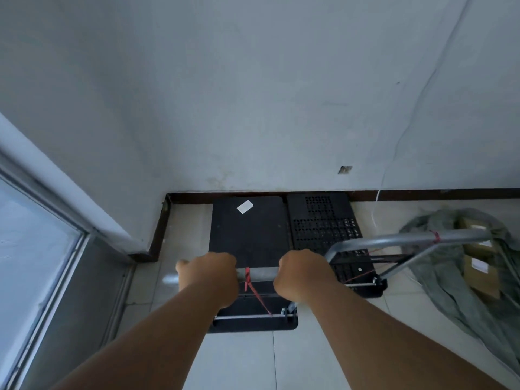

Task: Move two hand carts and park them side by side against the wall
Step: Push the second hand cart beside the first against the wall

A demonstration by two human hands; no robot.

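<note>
With both carts nosed to the skirting, I have my left hand (209,273) and right hand (302,273) clamped on the solid-deck cart's handle (260,273), apart for steering; its deck (249,226) sits just beside the perforated cart (323,223), both fronts at the wall (253,108). Parking appears essentially complete.

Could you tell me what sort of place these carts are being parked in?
Probably a storage corner or back room of a plain building: a bare, scuffed white wall, a tiled floor with dark skirting, and cardboard boxes lying in a grey sheet beside the two platform carts.
</note>
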